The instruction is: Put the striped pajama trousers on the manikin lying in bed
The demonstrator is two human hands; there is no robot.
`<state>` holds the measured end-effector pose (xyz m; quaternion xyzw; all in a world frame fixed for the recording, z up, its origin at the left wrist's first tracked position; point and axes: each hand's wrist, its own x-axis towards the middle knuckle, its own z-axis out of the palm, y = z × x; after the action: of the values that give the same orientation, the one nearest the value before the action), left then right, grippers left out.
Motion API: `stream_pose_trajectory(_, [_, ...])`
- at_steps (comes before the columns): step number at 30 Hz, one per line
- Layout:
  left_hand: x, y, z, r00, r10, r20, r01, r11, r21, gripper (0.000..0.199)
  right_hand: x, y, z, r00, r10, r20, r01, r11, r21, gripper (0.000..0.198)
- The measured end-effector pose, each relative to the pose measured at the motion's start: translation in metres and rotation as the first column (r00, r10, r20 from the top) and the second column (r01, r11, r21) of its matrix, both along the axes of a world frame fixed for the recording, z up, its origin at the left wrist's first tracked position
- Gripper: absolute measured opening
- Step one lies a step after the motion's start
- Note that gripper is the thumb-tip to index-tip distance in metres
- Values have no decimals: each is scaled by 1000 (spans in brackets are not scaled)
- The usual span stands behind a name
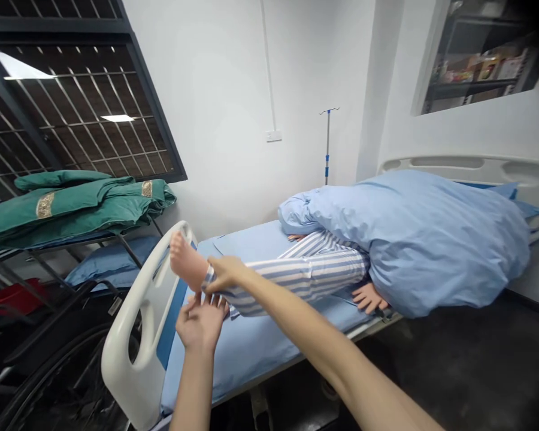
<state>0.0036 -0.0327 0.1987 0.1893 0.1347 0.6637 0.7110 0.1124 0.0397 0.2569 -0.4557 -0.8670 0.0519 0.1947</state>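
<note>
On the bed lies a manikin in blue-and-white striped pyjama trousers (305,272), its upper body hidden under a light blue quilt (422,227). One leg is raised off the mattress, with the bare foot (186,261) near the footboard. My right hand (227,272) is wrapped round that leg at the ankle, over the trouser cuff. Just below the ankle, my left hand (203,323) is palm up with its fingers stretched out; whether the fingertips touch the heel is hard to tell. A manikin hand (369,297) sticks out from beneath the quilt.
The white footboard (132,347) rises at the bed's left end, beside a wheelchair wheel (72,383). Green folded bedding (81,206) is piled on a rack by the barred window. Behind the bed stands a drip pole (327,143). A headboard (467,163) closes the right end.
</note>
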Motion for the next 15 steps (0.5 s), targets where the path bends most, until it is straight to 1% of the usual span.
stream_pose_trajectory(2, [-18,5,-49,996,60,59,-47,980,-195,16,-23,2,-51,995,-17,94,23,998,-63,67])
stream_pose_trajectory(4, [-33,8,-101,994,84,74,-49,921,-387,13,-42,-1,-105,988,-4,154,20,994,-107,67])
stream_pose_trajectory(6, [-43,12,-152,993,101,65,-52,850,-523,5,-56,-5,-156,981,32,190,-7,992,-130,65])
stream_pose_trajectory(7, [-47,13,-175,990,131,47,-80,814,-575,4,-60,-6,-179,976,18,217,10,992,-126,62])
stream_pose_trajectory(8, [-49,14,-196,986,161,48,-100,793,-601,6,-64,-7,-198,968,10,250,26,990,-138,59])
stream_pose_trajectory(9, [-50,15,-215,983,173,65,-98,788,-608,4,-66,-7,-214,963,-5,271,42,990,-133,58])
stream_pose_trajectory(11, [-50,16,-242,982,168,92,-84,807,-584,6,-68,-5,-235,957,-10,290,45,993,-112,60])
stream_pose_trajectory(13, [-48,14,-255,982,157,104,-76,838,-541,8,-69,-3,-242,959,-10,285,37,995,-92,65])
stream_pose_trajectory(15, [-44,12,-258,985,145,95,-77,857,-510,9,-69,-2,-242,962,-8,272,34,995,-91,68])
